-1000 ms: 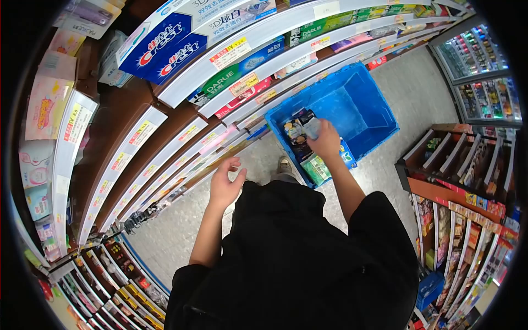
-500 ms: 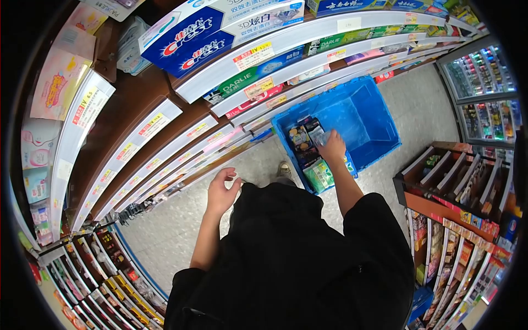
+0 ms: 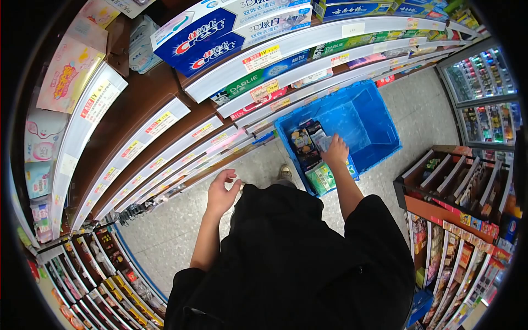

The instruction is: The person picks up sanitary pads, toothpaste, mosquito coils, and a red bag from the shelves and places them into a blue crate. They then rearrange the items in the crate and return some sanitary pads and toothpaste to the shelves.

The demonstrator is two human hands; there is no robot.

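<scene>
My right hand [image 3: 335, 151] reaches down into a blue plastic crate [image 3: 389, 144] on the floor. Its bent fingers are closed at a small pale, shiny pack [image 3: 323, 144], partly covered by the hand. Beside that, dark printed packs [image 3: 301, 142] lie along the crate's left side. A green-and-white pack [image 3: 320, 177] rests at the near end, left of my wrist. My left hand [image 3: 223, 192] hangs over the floor in front of the shelves, its fingers loosely curved and apart from the thumb, holding nothing.
On the left, a tall shelf carries Crest toothpaste boxes [image 3: 212, 44], Darlie boxes [image 3: 250, 82] and pink packs [image 3: 69, 77]. A low snack rack [image 3: 451, 181] stands at right, with a glass-door cooler [image 3: 481, 82] behind it. My shoe [image 3: 285, 172] is near the crate.
The view has shifted slightly, so shelves and crate appear a little further right and lower. My right hand stays in the crate at the pale pack; my left hand is nearly unmoved.
</scene>
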